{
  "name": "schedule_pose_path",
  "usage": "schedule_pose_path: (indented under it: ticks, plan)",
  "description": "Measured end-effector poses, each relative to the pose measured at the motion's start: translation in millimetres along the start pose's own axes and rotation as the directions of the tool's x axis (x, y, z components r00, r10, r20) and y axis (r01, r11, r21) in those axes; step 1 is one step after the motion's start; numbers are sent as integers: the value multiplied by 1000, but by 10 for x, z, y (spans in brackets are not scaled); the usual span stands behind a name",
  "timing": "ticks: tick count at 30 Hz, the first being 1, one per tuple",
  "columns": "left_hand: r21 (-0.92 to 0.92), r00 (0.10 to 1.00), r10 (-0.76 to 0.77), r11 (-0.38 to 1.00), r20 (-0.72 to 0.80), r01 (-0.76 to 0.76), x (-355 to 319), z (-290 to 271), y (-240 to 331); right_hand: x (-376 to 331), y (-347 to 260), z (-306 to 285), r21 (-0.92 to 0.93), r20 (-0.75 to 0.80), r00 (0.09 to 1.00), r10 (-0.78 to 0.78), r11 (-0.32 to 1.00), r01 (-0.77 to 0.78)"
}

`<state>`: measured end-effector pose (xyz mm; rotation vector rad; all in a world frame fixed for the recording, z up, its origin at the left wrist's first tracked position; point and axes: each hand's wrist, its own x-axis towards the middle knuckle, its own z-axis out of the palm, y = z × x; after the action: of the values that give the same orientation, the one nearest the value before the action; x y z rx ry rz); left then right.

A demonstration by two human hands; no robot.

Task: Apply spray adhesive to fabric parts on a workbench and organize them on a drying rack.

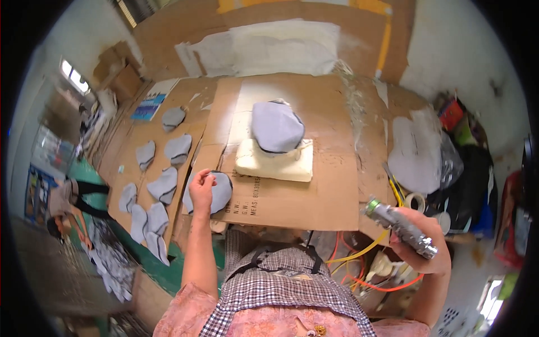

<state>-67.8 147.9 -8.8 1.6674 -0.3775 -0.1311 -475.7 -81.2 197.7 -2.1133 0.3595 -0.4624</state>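
Observation:
My right hand is wrapped round a metal spray gun with a green ring at one end, held out past the table's right front corner. Over at the left front, my left hand has its fingers curled closed. Beneath and beside it is a rounded grey fabric piece with a dark edge. Whether the fingers pinch anything is not clear. A larger grey fabric piece, also dark-edged, rests tilted on a cream block in the middle of the table, apart from both hands.
Several grey pieces lie on the cardboard at left. Tape rolls and yellow-handled tools sit at the right edge. Yellow and orange hoses hang below. Cardboard covers the table. Another person is at far left.

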Motion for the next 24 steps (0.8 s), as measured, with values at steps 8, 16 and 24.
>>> schedule_pose_path:
  ticks: [8,16,24]
  plan:
    - [-140,986,-149,980,-68,139,-96,-333,-198,548,-213,-7,7,-4,977,213,977,-213]
    - [-128,971,-195,976,-142,177,-37,-494,-355,965,-303,148,146,-45,978,203,970,-194]
    - [-169,964,-177,975,-200,144,13,-572,-448,845,-372,26,-63,88,980,176,983,-171]
